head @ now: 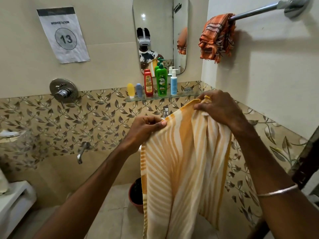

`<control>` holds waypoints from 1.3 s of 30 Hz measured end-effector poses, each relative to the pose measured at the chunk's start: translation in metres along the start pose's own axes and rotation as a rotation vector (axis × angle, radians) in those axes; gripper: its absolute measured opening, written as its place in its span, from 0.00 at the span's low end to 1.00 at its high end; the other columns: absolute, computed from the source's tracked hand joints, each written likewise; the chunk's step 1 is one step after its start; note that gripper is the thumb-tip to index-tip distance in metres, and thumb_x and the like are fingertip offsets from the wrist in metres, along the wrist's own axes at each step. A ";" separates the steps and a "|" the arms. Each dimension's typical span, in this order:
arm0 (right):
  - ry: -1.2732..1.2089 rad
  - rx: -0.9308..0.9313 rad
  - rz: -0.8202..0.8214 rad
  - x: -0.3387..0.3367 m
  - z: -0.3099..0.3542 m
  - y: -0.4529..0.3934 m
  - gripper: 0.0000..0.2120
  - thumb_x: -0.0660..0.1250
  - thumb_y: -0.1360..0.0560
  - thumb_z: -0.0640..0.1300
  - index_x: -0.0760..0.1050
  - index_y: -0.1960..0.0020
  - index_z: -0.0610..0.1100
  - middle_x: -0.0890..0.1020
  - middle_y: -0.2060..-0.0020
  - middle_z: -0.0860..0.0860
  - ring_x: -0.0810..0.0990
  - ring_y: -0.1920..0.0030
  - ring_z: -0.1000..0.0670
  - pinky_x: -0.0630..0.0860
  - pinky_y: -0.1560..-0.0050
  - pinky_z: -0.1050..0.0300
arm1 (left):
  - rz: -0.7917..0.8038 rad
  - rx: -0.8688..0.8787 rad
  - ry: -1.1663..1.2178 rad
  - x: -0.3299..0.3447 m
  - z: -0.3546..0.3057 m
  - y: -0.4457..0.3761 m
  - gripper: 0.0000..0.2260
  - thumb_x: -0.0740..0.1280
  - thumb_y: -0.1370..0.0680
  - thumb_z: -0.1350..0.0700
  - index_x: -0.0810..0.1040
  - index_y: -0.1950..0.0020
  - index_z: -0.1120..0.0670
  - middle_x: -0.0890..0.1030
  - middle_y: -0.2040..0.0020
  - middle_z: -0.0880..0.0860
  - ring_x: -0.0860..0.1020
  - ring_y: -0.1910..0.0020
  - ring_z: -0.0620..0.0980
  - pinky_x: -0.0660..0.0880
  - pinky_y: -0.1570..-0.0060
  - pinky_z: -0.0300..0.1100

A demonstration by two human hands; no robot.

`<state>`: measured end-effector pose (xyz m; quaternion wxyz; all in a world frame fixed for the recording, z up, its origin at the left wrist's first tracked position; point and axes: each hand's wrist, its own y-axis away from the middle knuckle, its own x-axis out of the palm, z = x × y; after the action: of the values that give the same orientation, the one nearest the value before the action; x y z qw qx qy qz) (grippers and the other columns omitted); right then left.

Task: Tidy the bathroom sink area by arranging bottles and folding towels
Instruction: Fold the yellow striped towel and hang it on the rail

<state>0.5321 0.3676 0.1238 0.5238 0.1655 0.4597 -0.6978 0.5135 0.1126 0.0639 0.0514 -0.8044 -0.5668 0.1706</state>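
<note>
Your hands, left hand (146,125) and right hand (219,107), each pinch a top corner of the yellow striped towel (184,161) mid-frame, so it hangs flat, probably ready for folding.

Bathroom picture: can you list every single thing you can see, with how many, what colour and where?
striped towel: 1, yellow and white, held up in front of the sink
checked towel: 1, orange, hung on the rail
towel rail: 1, chrome, right wall
bottles: 5, yellow, blue, red, green, white, in a row on the shelf
glass shelf: 1, clear, under the mirror
mirror: 1, above the shelf
workstation sign: 1, white, number 13, left wall
shower mixer: 1, chrome, left wall
spout: 1, chrome, below the mixer
bucket: 1, reddish brown, floor
left hand: pinching the towel's top edge
right hand: gripping the towel's top corner
</note>
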 end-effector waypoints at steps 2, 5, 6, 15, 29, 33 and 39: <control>-0.045 -0.076 0.289 0.008 0.011 0.006 0.27 0.75 0.28 0.52 0.74 0.30 0.52 0.79 0.35 0.49 0.76 0.44 0.53 0.71 0.44 0.56 | 0.010 0.051 -0.044 0.003 -0.008 -0.004 0.07 0.71 0.24 0.57 0.84 0.48 0.58 0.85 0.52 0.55 0.83 0.53 0.50 0.80 0.52 0.40; -0.096 -0.130 0.490 0.028 0.020 0.014 0.16 0.75 0.28 0.52 0.80 0.40 0.55 0.83 0.46 0.54 0.81 0.50 0.55 0.77 0.47 0.52 | 0.073 0.123 -0.124 0.012 -0.022 -0.008 0.06 0.71 0.24 0.58 0.84 0.49 0.57 0.85 0.52 0.55 0.83 0.51 0.52 0.81 0.49 0.43; -0.108 -0.129 0.472 0.031 0.020 0.014 0.11 0.74 0.27 0.52 0.82 0.45 0.54 0.84 0.52 0.55 0.81 0.53 0.56 0.77 0.50 0.52 | 0.080 0.136 -0.145 0.014 -0.023 -0.008 0.06 0.71 0.24 0.57 0.84 0.49 0.57 0.85 0.52 0.55 0.83 0.50 0.52 0.80 0.48 0.44; -0.018 0.018 0.048 0.007 0.007 0.007 0.13 0.73 0.25 0.52 0.82 0.43 0.49 0.84 0.46 0.49 0.80 0.52 0.52 0.73 0.54 0.61 | 0.019 0.048 -0.069 0.001 -0.005 0.005 0.17 0.71 0.28 0.50 0.83 0.48 0.62 0.83 0.50 0.62 0.81 0.49 0.62 0.77 0.44 0.57; -0.015 0.023 -0.039 0.005 -0.005 0.005 0.08 0.76 0.30 0.54 0.84 0.51 0.54 0.85 0.50 0.50 0.81 0.48 0.47 0.76 0.43 0.47 | 0.032 0.059 -0.164 0.000 0.000 0.009 0.08 0.71 0.25 0.52 0.84 0.51 0.56 0.84 0.57 0.48 0.83 0.57 0.46 0.78 0.57 0.39; -0.066 -0.125 0.371 0.015 0.013 0.011 0.23 0.76 0.29 0.52 0.76 0.35 0.57 0.78 0.34 0.49 0.75 0.37 0.49 0.71 0.39 0.51 | 0.034 0.107 -0.227 -0.003 -0.008 0.004 0.08 0.71 0.23 0.53 0.84 0.48 0.56 0.85 0.53 0.51 0.83 0.54 0.49 0.80 0.53 0.41; -0.128 -0.163 0.395 0.029 0.017 0.010 0.06 0.76 0.28 0.51 0.82 0.52 0.53 0.82 0.53 0.55 0.79 0.50 0.52 0.74 0.49 0.52 | 0.072 0.151 -0.327 0.000 -0.017 0.002 0.08 0.72 0.24 0.55 0.84 0.47 0.56 0.84 0.51 0.49 0.83 0.53 0.46 0.80 0.52 0.40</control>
<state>0.5342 0.3366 0.1074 0.6901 0.1647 0.4391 -0.5512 0.5207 0.1136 0.0796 0.0127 -0.7794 -0.5241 0.3431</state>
